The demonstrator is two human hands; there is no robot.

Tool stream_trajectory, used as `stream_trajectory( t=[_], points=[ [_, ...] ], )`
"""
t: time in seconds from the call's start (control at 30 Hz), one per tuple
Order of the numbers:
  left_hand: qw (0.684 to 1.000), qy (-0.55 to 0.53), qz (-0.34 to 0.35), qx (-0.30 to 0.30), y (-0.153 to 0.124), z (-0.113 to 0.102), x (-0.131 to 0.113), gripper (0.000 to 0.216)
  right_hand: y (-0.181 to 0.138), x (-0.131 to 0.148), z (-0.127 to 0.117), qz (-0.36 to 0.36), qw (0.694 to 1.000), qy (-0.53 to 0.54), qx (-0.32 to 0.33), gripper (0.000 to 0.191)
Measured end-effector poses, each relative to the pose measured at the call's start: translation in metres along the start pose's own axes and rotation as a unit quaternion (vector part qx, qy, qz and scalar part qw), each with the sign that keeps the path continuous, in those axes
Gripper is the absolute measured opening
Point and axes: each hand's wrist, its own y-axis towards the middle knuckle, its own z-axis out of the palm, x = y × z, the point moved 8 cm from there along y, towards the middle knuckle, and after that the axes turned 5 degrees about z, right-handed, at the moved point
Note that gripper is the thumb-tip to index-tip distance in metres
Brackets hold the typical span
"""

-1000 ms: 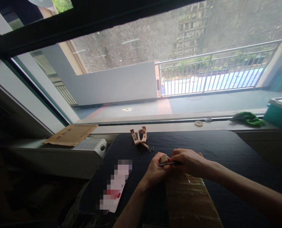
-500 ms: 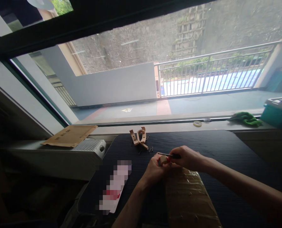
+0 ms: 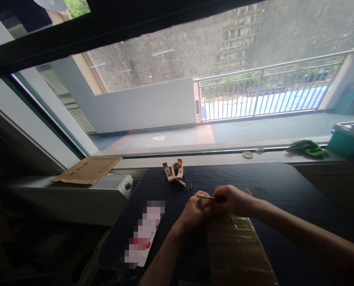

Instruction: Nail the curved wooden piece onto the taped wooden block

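Observation:
My left hand (image 3: 193,212) is closed around a small pale wooden block (image 3: 205,202) near the middle of the dark table (image 3: 284,186). My right hand (image 3: 235,200) grips a small screwdriver (image 3: 208,197) by its dark and red handle. The metal shaft points left, just above the block and my left fingers. Both hands rest at the far end of a brown cardboard piece covered in clear tape (image 3: 236,250).
Several curved wooden pieces (image 3: 174,172) and a few dark screws (image 3: 189,186) lie further back on the table. A blurred white and red pack (image 3: 144,234) lies at the left. A brown envelope (image 3: 87,169) rests on a white heater (image 3: 111,183). A tape roll (image 3: 247,155), green cloth (image 3: 309,149) and teal box (image 3: 348,143) sit on the sill.
My right hand lifted the screwdriver from beside the block to just above it, and the shaft now lies level over my left fingers. The left hand has stayed in place.

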Motion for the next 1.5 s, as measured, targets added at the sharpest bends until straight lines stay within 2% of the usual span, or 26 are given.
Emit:
stream_trajectory(
  t=[0.13, 0.27, 0.33, 0.43, 0.53, 0.67, 0.93, 1.23, 1.5],
  points=[
    [1.0, 0.003, -0.005, -0.001, 0.001, -0.001, -0.001, 0.026, -0.002, 0.004, -0.004, -0.007, 1.0, 0.002, -0.004, 0.025],
    [0.998, 0.056, 0.003, 0.007, 0.002, 0.001, -0.009, 0.016, -0.014, 0.004, -0.032, 0.017, 1.0, 0.003, -0.019, 0.032],
    [0.997, 0.077, 0.009, -0.002, 0.002, 0.0, -0.012, 0.013, -0.023, 0.008, -0.053, 0.007, 0.998, -0.044, -0.04, 0.035],
    [0.995, 0.101, 0.017, -0.014, 0.003, -0.001, -0.012, 0.013, -0.037, 0.022, -0.066, -0.032, 0.989, -0.14, -0.018, 0.04],
    [0.994, 0.11, 0.016, -0.02, 0.006, -0.004, -0.006, 0.014, -0.044, 0.041, -0.064, -0.065, 0.976, -0.208, 0.01, 0.034],
    [0.995, 0.092, 0.017, -0.018, 0.008, -0.005, 0.001, 0.017, -0.039, 0.056, -0.052, -0.074, 0.956, -0.281, 0.049, 0.024],
    [0.994, 0.107, 0.024, -0.014, 0.009, -0.004, -0.002, 0.017, -0.026, 0.057, -0.048, -0.086, 0.951, -0.286, 0.076, 0.021],
    [0.994, 0.11, 0.0, -0.005, 0.008, -0.004, -0.003, 0.019, -0.021, 0.064, -0.044, -0.094, 0.945, -0.295, 0.106, 0.022],
    [0.995, 0.087, 0.016, 0.036, 0.013, -0.002, -0.005, 0.021, -0.007, 0.08, -0.041, -0.057, 0.906, -0.384, 0.166, 0.025]
  ],
)
